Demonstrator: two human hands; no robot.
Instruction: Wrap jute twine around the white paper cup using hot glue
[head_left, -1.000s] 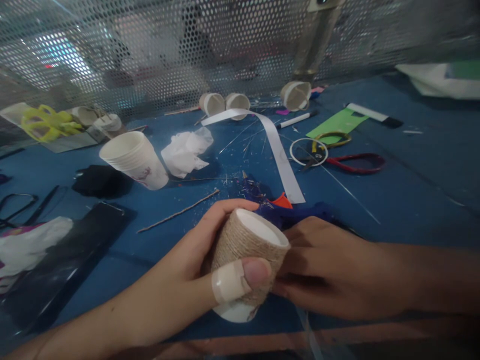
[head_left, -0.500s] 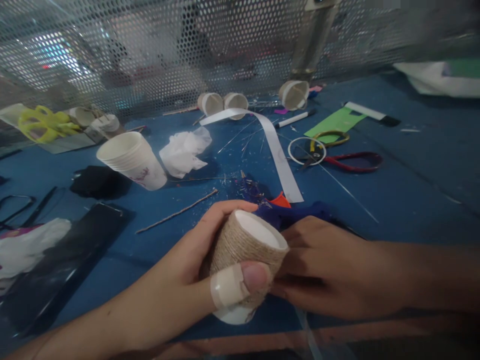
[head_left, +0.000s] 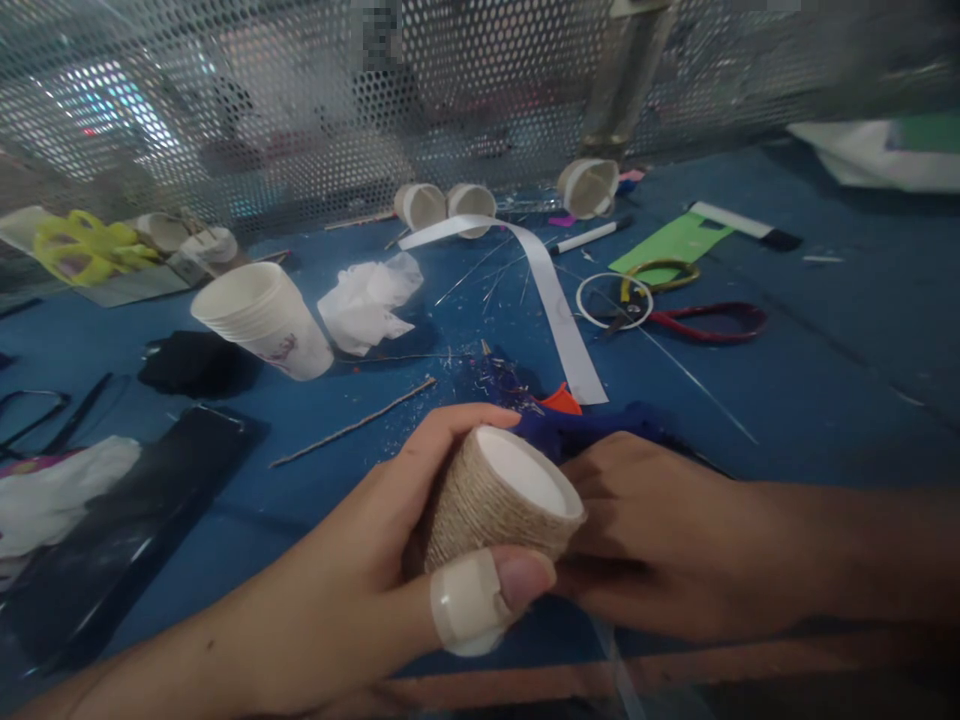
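A paper cup (head_left: 495,500) wound with tan twine is tilted in my left hand (head_left: 390,530), its white round end facing up and to the right. The thumb, with a beige bandage (head_left: 465,600) around it, presses the near side; the other fingers wrap behind. Close against the cup's right side is my right hand (head_left: 660,540), its fingers curled and their tips hidden, so what they grip cannot be made out. Just beyond both hands lies a blue glue gun (head_left: 577,428) with an orange trigger, partly covered by them.
On the blue table (head_left: 825,420) lie a twine piece (head_left: 352,425), stacked paper cups (head_left: 262,320), crumpled white tissue (head_left: 371,300), a white paper strip (head_left: 551,300), red-handled scissors (head_left: 705,320) and a black pouch (head_left: 142,530). Several twine-wrapped cups (head_left: 471,210) rest by the perforated metal screen (head_left: 300,120).
The wrapped cup has turned and tilted slightly toward the lower right in my left hand, and the left thumb has shifted with it. My right hand stays nearly in place.
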